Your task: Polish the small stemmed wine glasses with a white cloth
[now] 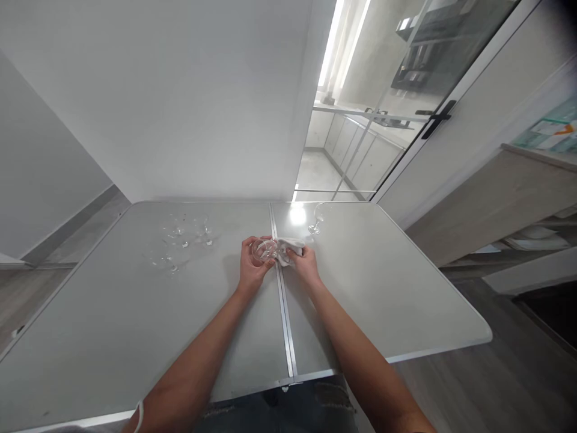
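Over the table's middle seam, my left hand [252,264] is closed around the bowl of a clear stemmed glass [263,250], whose round rim faces left. My right hand [307,264] pinches a white cloth [288,245] wrapped about the other end of the same glass. The cloth hides the stem and foot. To the right of the cloth, a second stemmed glass [314,227] stands apart near the table's back edge. Several more clear glasses [183,240] are grouped at the left; their outlines are faint against the pale surface.
The pale folding table [383,282] has a metal-edged seam [283,319] down its middle. A white wall [216,108] rises behind it. At the right are a glazed door with a black handle [439,119] and a wooden shelf unit [509,204].
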A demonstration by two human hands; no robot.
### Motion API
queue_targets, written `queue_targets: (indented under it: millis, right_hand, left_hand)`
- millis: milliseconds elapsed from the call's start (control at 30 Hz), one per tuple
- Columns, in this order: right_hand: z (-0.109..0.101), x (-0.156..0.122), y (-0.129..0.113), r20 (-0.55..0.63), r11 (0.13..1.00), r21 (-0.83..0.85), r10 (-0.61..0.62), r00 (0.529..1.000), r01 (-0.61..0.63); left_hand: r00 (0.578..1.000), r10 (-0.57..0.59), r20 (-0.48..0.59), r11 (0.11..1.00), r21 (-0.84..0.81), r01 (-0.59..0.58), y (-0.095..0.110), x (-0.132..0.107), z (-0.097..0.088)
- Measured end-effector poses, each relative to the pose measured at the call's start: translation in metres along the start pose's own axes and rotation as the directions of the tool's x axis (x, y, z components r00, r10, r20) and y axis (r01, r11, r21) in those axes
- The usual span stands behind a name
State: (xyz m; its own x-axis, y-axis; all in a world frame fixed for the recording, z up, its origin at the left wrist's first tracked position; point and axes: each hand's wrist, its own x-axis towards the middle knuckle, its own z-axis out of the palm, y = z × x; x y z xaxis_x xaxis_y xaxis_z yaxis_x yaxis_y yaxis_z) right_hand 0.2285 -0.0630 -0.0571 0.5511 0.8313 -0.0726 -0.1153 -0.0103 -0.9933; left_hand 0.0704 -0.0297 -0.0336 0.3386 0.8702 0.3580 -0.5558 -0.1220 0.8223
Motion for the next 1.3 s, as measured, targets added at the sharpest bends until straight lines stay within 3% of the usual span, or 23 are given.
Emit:
queue_targets:
  millis: [133, 300, 433, 633, 833, 967, 1067, 1133, 1167, 1267, 1300]
  right_hand:
    - [0.003, 0.002, 0.003, 0.179, 0.996, 0.077, 0.023, 0.984, -0.038]
    - [-0.007, 0.004, 0.003, 0.089, 0.991, 0.067, 0.106, 0.99, -0.113]
    - [-0.009, 0.003, -0.002, 0.042, 0.991, 0.098, 0.084, 0.996, -0.088]
    - [-0.003, 0.005, 0.0, 0.235, 0.995, 0.079, 0.036, 0.971, -0.056]
    - [-0.013, 0.007, 0.005, 0.047, 0.998, -0.048, 0.046, 0.998, -0.044]
    - [-0.016, 0.005, -0.002, -0.031, 0.972, -0.222, -0.092, 0.995, 0.083]
    - [-0.016, 0.0, -0.015, -0.077, 0.9, -0.364, -0.285, 0.955, 0.239]
    - [-0.014, -0.005, -0.023, -0.003, 0.822, -0.414, -0.431, 0.902, 0.391]
    - [-0.012, -0.008, -0.026, 0.095, 0.786, -0.404, -0.472, 0.876, 0.467]
    - [-0.006, -0.016, -0.029, 0.476, 0.725, -0.296, -0.453, 0.754, 0.622]
    - [-0.005, -0.018, -0.028, 0.554, 0.708, -0.282, -0.431, 0.712, 0.648]
  left_hand:
    - [1.0, -0.002, 0.005, 1.0, -0.001, 0.002, -0.002, 0.0, -0.001]
    - [0.996, 0.016, 0.093, 0.999, 0.05, -0.021, -0.008, -0.003, -0.001]
    - [0.998, 0.013, 0.055, 0.999, 0.038, -0.015, -0.006, -0.003, -0.002]
    - [0.999, 0.019, 0.049, 0.999, 0.032, -0.02, -0.005, -0.003, -0.004]
    - [0.993, 0.065, 0.101, 0.996, 0.051, -0.071, -0.011, -0.004, -0.004]
    - [0.997, 0.069, 0.033, 0.996, 0.061, -0.071, -0.01, -0.002, -0.005]
    - [0.998, 0.06, -0.004, 0.998, 0.025, -0.06, -0.008, -0.002, -0.004]
    - [0.999, 0.037, 0.009, 0.999, 0.001, -0.037, -0.008, -0.002, -0.003]
    - [0.999, 0.027, 0.022, 1.0, -0.007, -0.027, -0.009, -0.002, -0.002]
    - [0.999, 0.025, 0.031, 1.0, -0.018, -0.024, -0.01, -0.002, -0.002]
    - [0.999, 0.029, 0.023, 0.999, -0.021, -0.028, -0.01, -0.002, -0.002]
